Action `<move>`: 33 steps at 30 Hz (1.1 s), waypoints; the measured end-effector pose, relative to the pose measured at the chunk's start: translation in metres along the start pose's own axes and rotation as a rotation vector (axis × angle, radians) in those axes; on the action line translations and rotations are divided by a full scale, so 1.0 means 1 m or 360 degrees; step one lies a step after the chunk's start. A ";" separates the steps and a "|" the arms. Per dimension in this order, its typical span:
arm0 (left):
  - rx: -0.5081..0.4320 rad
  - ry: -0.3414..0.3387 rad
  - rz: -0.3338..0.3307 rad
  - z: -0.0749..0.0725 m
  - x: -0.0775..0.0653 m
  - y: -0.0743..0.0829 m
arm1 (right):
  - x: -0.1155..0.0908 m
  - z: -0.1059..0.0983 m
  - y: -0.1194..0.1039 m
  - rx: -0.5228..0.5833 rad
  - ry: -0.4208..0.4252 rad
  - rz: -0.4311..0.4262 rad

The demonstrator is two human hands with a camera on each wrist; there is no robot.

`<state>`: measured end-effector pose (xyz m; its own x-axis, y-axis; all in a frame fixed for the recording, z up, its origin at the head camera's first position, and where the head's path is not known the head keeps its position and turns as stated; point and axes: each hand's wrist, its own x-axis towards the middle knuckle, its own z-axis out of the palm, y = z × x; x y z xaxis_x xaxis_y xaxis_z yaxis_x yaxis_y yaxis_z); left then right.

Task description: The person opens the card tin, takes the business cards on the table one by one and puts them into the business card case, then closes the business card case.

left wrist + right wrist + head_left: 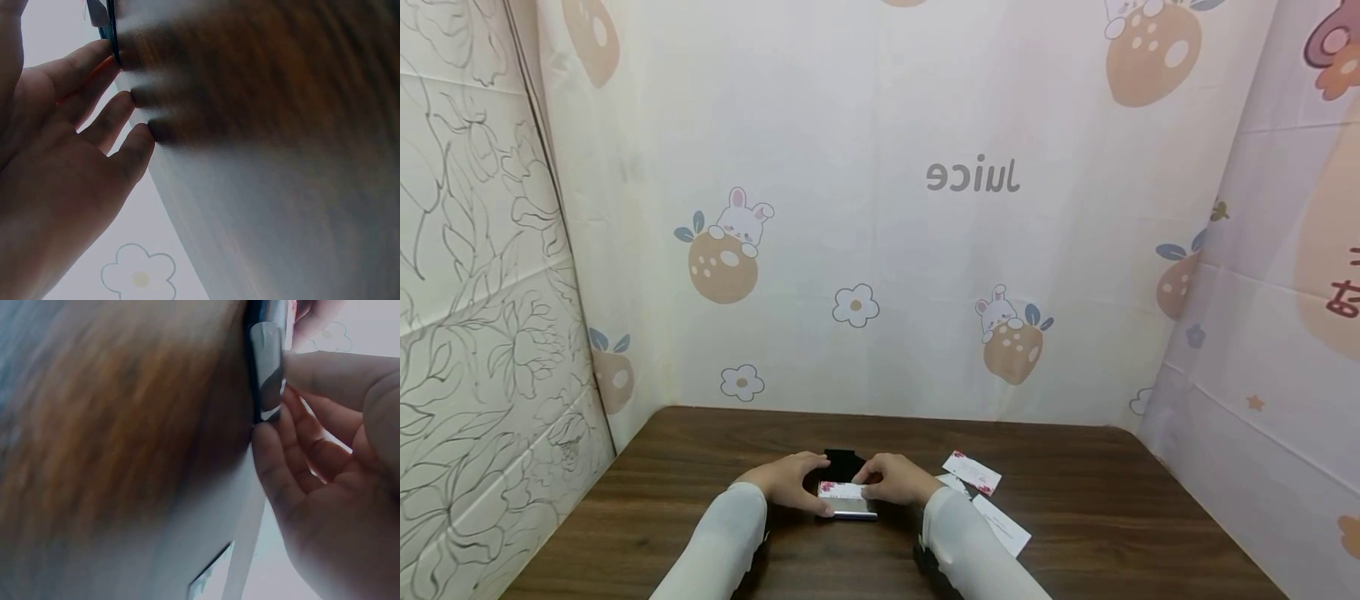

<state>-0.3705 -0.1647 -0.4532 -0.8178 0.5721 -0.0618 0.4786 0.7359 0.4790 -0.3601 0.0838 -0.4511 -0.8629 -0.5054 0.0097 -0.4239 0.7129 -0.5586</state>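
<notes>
A flip-top card case (854, 515) with a silver front edge lies on the table, its black lid (844, 463) raised at the back. In it is a business card (841, 490) with red flowers printed along one side. My left hand (786, 482) holds the case from the left, thumb at the front corner and forefinger by the lid. Thumb and forefinger of my right hand (895, 481) pinch the card's right edge. In the right wrist view the shiny end of the case (269, 369) is against those fingers. The left wrist view shows fingertips (142, 134) on the tabletop.
To the right of the case, a flowered card (972, 472) and a plain white card (1002, 525) lie on the brown wooden table (1097, 500); another card is partly covered by my right wrist. Printed curtains (880, 233) hang behind the table and at both sides.
</notes>
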 end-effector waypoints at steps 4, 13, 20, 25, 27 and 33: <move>-0.0011 0.0002 -0.0007 0.000 -0.001 0.001 | 0.002 -0.001 -0.001 -0.0026 0.0003 -0.0004; -0.0005 0.0002 0.0012 0.001 -0.001 0.000 | 0.003 -0.001 0.000 -0.0049 -0.0003 -0.0032; 0.0010 0.0006 -0.0003 0.002 0.000 0.001 | -0.011 -0.012 0.008 -0.0091 -0.0062 -0.0132; -0.0004 -0.0003 0.0003 0.001 -0.001 0.000 | -0.026 -0.023 0.023 -0.0032 -0.0012 -0.0135; -0.0005 -0.0006 0.0010 0.001 -0.001 0.000 | -0.033 -0.029 0.029 -0.0025 0.0026 -0.0130; 0.0010 -0.0011 0.0022 0.002 0.000 -0.003 | -0.056 -0.049 0.051 -0.0067 0.0117 -0.0078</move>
<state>-0.3717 -0.1664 -0.4562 -0.8089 0.5847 -0.0616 0.4917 0.7302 0.4744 -0.3469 0.1724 -0.4400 -0.8580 -0.5042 0.0980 -0.4760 0.7089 -0.5205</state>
